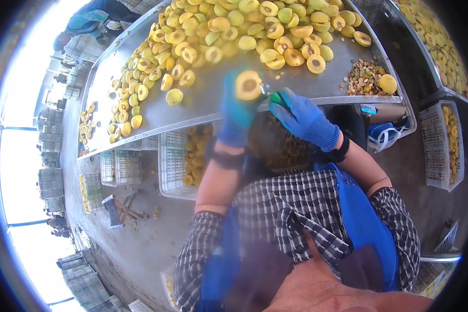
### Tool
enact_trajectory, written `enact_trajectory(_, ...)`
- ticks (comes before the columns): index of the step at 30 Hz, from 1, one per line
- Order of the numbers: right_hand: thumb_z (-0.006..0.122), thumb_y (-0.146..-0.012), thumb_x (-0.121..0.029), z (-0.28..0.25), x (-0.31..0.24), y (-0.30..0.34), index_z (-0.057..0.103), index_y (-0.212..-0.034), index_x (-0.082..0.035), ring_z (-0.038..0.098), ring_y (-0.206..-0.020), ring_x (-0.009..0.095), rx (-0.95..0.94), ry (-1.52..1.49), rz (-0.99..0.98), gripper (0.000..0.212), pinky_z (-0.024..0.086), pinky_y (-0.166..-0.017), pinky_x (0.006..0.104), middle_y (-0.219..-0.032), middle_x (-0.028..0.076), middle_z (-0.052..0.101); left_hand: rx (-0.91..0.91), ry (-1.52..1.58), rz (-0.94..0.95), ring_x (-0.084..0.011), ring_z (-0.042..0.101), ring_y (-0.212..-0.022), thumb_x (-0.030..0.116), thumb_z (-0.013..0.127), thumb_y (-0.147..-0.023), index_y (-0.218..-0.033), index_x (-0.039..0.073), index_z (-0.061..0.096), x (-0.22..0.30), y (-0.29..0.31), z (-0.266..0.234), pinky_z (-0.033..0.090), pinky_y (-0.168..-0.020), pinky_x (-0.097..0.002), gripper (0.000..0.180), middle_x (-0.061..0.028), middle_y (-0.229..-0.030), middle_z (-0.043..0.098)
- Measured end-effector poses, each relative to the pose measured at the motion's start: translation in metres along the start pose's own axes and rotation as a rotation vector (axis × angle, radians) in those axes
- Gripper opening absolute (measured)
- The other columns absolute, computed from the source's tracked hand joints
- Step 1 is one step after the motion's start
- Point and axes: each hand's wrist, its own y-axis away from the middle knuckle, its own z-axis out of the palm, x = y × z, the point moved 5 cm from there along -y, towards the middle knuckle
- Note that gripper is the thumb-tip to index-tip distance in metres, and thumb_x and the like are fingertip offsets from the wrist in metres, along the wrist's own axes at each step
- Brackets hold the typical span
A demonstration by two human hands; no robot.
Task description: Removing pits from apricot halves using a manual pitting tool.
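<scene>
My left hand [236,106], in a blue glove, is closed around a halved yellow peach [248,85], its cut face and brown centre showing. Close to its right, my blue-gloved right hand [302,117] grips a small green-handled tool [276,98]. The tool's metal end reaches the edge of the peach half; its exact shape is too small to make out. Both hands are over the near edge of a metal table [213,93]. A large heap of halved peaches [234,31] covers the far part of that table.
Pits and scraps [366,78] lie at the table's right corner, beside a single peach [388,83]. White crates of fruit stand below left [174,156] and at the right [442,145]. A wooden stool [122,208] is on the floor. Another person [86,23] bends at the far left.
</scene>
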Motion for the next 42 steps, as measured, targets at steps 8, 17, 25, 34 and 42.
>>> enact_trajectory(8, 0.057, -0.094, -0.02, 0.002, -0.014, -0.006, 0.047, -0.105, -0.002, 0.061, -0.078, 0.044, -0.037, 0.187, 0.138, 0.023, 0.046, -0.063, 0.0494, -0.081, 0.023, 0.062, 0.191, 0.709, -0.192, -0.0159, 0.056, -0.097, 0.017, 0.057, -0.094, -0.123, 0.004, 0.049, 0.027, 0.012, 0.027, 0.05, -0.084, -0.0298, 0.033, -0.0076, -0.11, 0.056)
enact_trajectory(17, 0.057, -0.094, -0.021, 0.004, -0.005, -0.004, 0.047, -0.111, -0.001, 0.062, -0.083, 0.044, -0.246, 0.169, 0.174, 0.028, 0.049, -0.068, 0.0475, -0.089, 0.024, 0.062, 0.069, 0.011, 0.014, -0.0184, 0.06, -0.095, 0.015, 0.054, -0.094, -0.119, 0.002, 0.051, 0.027, 0.014, 0.02, 0.051, -0.083, -0.0295, 0.028, -0.0097, -0.107, 0.059)
enact_trajectory(25, 0.054, -0.097, -0.02, 0.014, -0.006, 0.005, 0.051, -0.115, 0.0, 0.061, -0.086, 0.035, -0.262, -0.047, -0.001, 0.026, 0.047, -0.075, 0.0397, -0.09, 0.018, 0.062, 0.17, 0.196, -0.073, -0.0184, 0.062, -0.087, 0.011, 0.054, -0.09, -0.108, -0.002, 0.057, 0.038, 0.014, 0.021, 0.053, -0.075, -0.0299, 0.023, -0.0106, -0.099, 0.062)
enact_trajectory(34, 0.046, -0.102, -0.038, 0.019, 0.003, 0.034, 0.054, -0.1, -0.005, 0.033, -0.035, 0.008, -0.366, -1.377, 0.874, 0.034, 0.025, -0.031, 0.0214, -0.055, -0.001, 0.041, -0.138, 0.425, -0.137, -0.0241, 0.064, -0.088, 0.022, 0.06, -0.089, -0.114, -0.001, 0.055, 0.034, 0.015, 0.043, 0.056, -0.076, -0.0349, 0.035, -0.0131, -0.099, 0.062)
enact_trajectory(42, 0.046, -0.101, -0.034, 0.003, 0.007, 0.052, 0.053, -0.102, -0.003, 0.046, -0.04, 0.016, -0.544, -0.878, 0.374, 0.031, 0.037, -0.038, 0.0275, -0.059, 0.005, 0.049, 0.34, -0.224, -0.047, -0.018, 0.064, -0.086, 0.026, 0.06, -0.094, -0.108, -0.002, 0.063, -0.012, 0.031, -0.037, 0.052, -0.077, -0.0312, 0.032, -0.0125, -0.095, 0.066)
